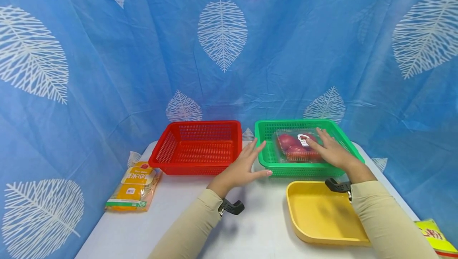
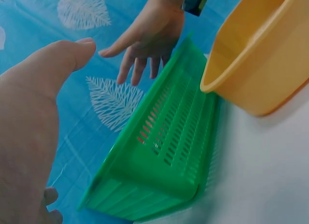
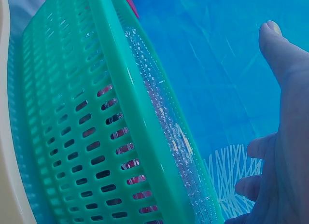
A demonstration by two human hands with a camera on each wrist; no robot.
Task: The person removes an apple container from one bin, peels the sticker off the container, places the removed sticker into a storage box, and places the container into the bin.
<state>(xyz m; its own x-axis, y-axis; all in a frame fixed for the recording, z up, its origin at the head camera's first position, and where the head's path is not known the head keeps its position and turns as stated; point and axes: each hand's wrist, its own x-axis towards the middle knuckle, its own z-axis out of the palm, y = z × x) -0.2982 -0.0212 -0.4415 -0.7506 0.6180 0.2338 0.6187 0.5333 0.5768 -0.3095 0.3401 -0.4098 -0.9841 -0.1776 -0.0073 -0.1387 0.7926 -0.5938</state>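
Note:
A clear plastic box of red fruit (image 1: 297, 153) with a white label lies inside the green basket (image 1: 266, 167). Over the basket's right part is my right hand (image 1: 332, 151), its fingers spread and overlapping the box's right end in the head view. In the right wrist view that hand (image 3: 294, 113) shows apart from the basket rim (image 3: 130, 89), holding nothing. My left hand (image 1: 239, 169) hovers left of the green basket, fingers stretched and thumb pointing right, with nothing in it. The left wrist view shows its thumb (image 2: 63, 64) beside the basket's wall (image 2: 145, 171).
To the left stands a red basket (image 1: 204, 167), with a yellow-orange food packet (image 1: 132, 187) beside it. A yellow tray (image 1: 322, 215) sits in front of the green basket, under my right forearm. Another yellow packet (image 1: 434, 235) lies at the right edge. Blue leaf-patterned cloth hangs behind.

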